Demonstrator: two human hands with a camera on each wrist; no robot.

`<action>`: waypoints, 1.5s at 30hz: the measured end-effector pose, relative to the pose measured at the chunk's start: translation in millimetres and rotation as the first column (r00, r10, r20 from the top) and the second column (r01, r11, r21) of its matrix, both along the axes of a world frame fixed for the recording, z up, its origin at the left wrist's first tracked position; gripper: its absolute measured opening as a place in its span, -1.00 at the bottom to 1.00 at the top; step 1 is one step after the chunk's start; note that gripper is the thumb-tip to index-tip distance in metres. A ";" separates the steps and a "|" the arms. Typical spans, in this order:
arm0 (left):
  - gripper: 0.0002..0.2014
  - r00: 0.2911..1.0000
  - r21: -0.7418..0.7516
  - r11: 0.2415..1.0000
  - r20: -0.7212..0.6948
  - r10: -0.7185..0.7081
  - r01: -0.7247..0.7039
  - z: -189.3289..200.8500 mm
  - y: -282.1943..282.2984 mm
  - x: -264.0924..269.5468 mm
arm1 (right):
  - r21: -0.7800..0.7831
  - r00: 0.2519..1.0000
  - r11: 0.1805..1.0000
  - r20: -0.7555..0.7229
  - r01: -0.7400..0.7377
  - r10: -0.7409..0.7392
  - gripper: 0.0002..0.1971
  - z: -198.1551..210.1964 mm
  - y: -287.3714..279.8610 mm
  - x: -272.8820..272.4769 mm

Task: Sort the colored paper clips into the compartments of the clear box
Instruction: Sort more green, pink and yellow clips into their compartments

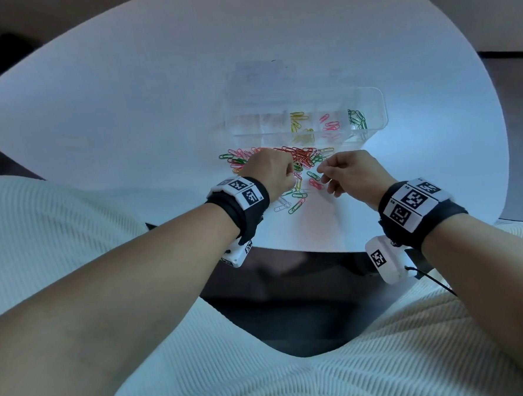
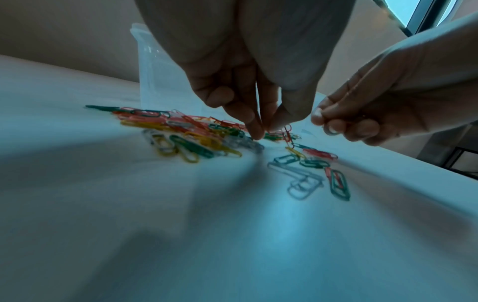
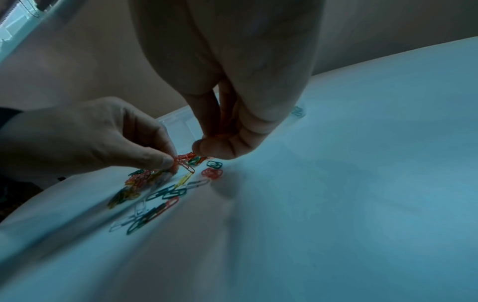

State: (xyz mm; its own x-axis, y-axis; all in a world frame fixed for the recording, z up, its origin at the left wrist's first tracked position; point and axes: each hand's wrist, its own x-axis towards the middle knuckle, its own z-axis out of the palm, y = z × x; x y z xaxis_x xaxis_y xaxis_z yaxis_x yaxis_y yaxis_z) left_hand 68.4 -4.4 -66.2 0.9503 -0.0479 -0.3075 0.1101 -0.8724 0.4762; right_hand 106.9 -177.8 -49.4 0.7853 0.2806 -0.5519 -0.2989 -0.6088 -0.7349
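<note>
A loose pile of red, green, yellow, pink and silver paper clips (image 1: 300, 157) lies on the white table just in front of the clear box (image 1: 379, 111). The box's compartments hold yellow clips (image 1: 298, 120), pink clips (image 1: 331, 125) and green clips (image 1: 357, 119); its left compartments look clear. My left hand (image 1: 290, 172) is over the near side of the pile, and its thumb and forefinger pinch a red clip (image 2: 287, 130) that hangs linked to others. My right hand (image 1: 323, 175) hovers just to the right, with red clips (image 3: 223, 124) bunched inside its curled fingers.
Stray green, silver, red and yellow clips (image 1: 297, 206) are scattered toward me, close to the table's near edge (image 1: 288, 248). The white table (image 1: 126, 114) stretches wide on the left. My lap in pale ribbed fabric lies below the edge.
</note>
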 end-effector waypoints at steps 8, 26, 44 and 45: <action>-0.91 0.992 -0.126 0.984 0.006 0.128 -0.126 9.0 3.3 -0.5 | -0.086 0.997 0.993 -0.005 -0.077 0.076 -0.66 -1.5 2.3 1.3; -0.88 0.979 -0.179 0.962 -0.052 0.199 -0.205 9.3 4.9 3.9 | -0.247 0.975 0.956 0.111 -0.160 0.192 -0.77 0.6 3.6 3.7; -0.70 0.934 -0.357 0.863 -0.124 0.335 -0.357 25.5 -1.0 6.0 | 0.197 0.889 0.920 -0.385 0.340 -0.246 -0.75 13.7 3.4 1.6; -0.71 0.934 -0.345 0.869 -0.126 0.333 -0.356 27.2 -1.6 5.1 | 0.241 0.845 0.878 -0.459 0.414 -0.273 -0.73 15.5 2.2 1.9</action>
